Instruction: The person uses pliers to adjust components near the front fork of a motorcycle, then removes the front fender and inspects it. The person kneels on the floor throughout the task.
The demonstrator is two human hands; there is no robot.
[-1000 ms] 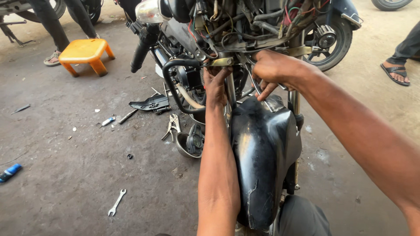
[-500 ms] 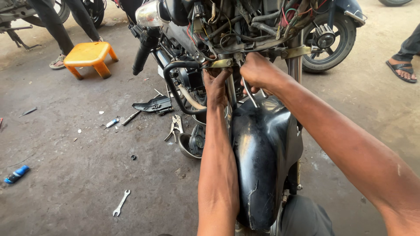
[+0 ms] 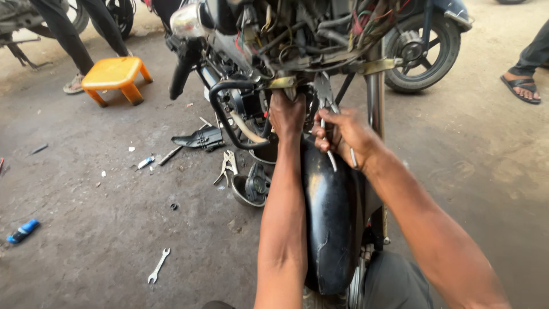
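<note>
A stripped motorcycle [image 3: 320, 40] stands at the far middle, its black mudguard [image 3: 330, 229] running toward the near edge between the two forearms. The left hand [image 3: 287, 114] reaches up under the frame, fingers curled round a small brass-coloured part [image 3: 282, 83] just above them. The right hand [image 3: 343, 136], just right of it, is wrapped around the handles of pliers [image 3: 325, 109], whose nose points up beyond the fingers toward the frame. An orange stool [image 3: 114, 74] stands far left. On the floor [image 3: 86, 217] to the left lie loose pliers [image 3: 226, 167], a spanner [image 3: 158, 266] and a blue tube [image 3: 23, 231].
</note>
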